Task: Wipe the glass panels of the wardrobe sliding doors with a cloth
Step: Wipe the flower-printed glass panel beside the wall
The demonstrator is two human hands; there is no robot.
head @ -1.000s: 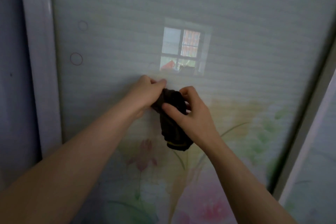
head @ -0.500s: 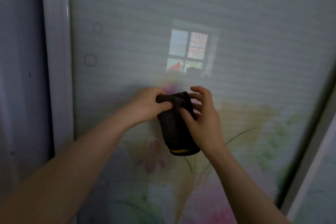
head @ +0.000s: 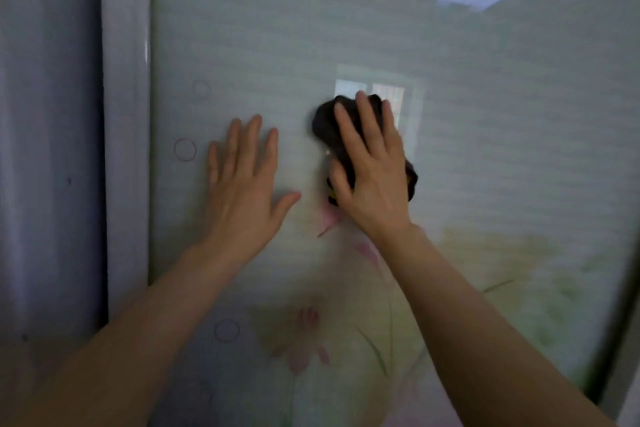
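Left hand (head: pixel 242 191) flat on glass panel (head: pixel 485 149); right hand (head: pixel 372 180), fingers straight, presses cloth (head: pixel 327 121)

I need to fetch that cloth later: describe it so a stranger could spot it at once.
On the flower-printed glass panel, find the reflected window. Just below it the right hand presses the cloth flat: a small dark wad, the only dark thing on the pale glass.

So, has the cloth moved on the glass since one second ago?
Yes. The cloth moved up: it hung below the window reflection before and now overlaps it, pressed by the right hand.
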